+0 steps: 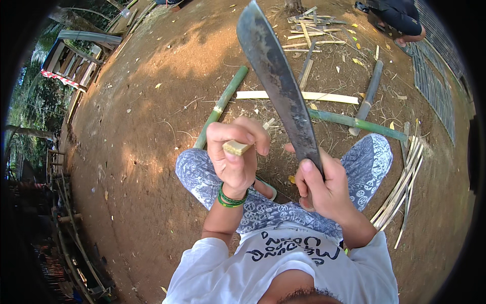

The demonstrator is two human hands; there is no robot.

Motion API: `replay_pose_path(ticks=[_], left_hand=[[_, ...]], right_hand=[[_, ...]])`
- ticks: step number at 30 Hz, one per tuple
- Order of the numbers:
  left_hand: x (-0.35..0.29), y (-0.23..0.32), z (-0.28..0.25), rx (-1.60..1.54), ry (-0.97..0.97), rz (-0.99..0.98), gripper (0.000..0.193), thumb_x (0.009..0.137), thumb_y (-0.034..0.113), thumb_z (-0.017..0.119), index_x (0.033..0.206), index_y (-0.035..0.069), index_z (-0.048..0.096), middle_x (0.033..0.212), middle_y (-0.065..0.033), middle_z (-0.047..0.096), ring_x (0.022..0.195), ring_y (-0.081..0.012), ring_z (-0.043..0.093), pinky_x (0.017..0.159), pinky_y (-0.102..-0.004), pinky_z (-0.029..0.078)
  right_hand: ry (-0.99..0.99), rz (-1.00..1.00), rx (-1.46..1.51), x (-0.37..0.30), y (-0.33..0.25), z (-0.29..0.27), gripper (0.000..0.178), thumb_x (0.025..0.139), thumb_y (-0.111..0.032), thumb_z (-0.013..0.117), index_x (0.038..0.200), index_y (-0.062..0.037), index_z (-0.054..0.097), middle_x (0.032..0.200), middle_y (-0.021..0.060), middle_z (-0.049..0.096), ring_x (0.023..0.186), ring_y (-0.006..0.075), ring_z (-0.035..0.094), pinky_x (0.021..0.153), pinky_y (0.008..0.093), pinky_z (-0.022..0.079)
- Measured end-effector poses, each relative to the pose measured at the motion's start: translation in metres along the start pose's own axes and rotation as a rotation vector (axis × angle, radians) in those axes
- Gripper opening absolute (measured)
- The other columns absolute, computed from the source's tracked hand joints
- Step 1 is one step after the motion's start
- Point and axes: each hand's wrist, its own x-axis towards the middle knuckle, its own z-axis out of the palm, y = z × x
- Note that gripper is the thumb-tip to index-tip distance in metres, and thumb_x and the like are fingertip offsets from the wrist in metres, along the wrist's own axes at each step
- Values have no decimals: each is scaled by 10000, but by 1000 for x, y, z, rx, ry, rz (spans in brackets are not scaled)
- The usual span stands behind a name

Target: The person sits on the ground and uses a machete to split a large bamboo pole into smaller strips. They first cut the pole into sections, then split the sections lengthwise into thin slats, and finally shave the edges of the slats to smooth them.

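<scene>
My left hand (pixel 234 167) is closed around a pale bamboo strip (pixel 236 147), whose cut end points up toward me; the rest of the strip is mostly hidden by the fingers. In my right hand (pixel 326 190) is the grip of a machete (pixel 281 76). Its broad, dark, stained blade rises up and tilts left, apart from the strip. Beyond my hands, a pale split bamboo slat (pixel 324 97) lies across the ground. A green bamboo pole (pixel 228 96) runs away from my left knee, and another green pole (pixel 354 121) lies beyond my right knee.
Several thin strips (pixel 400 192) are bundled on the ground at right. A greyish bamboo piece (pixel 372 91) lies beyond them, and scattered offcuts (pixel 314 33) lie farther off. Slatted panels (pixel 435 91) and another person (pixel 397 20) are at the far right. A small wooden shelter (pixel 76 58) stands far left.
</scene>
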Motion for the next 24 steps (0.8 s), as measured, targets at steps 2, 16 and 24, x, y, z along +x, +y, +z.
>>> replay_pose_path(ticks=[2,16,24], left_hand=[[5,-2,3,-37,2,-12,452,1012,536,484,995,90,417,686,-48,466,584,-131,433,526,-274,365],[8,-6,21,222,94,-112,668,925,696,485,1067,43,484,819,-86,617,573,-57,494,476,-189,375],[11,-6,21,61,120,85,499,1029,592,331,907,112,389,714,-52,412,606,-153,383,550,-289,349]], right_hand=[[-29,-46,-2,-2,-22,-5,295,1019,-150,506,1235,20,612,557,4,550,488,78,538,480,266,424],[-74,-242,-127,3,-50,-10,292,1027,-199,526,1187,29,612,547,23,540,456,99,540,448,274,399],[15,-74,-31,3,-19,-5,493,1089,-346,357,1230,55,607,573,10,552,437,59,486,410,225,375]])
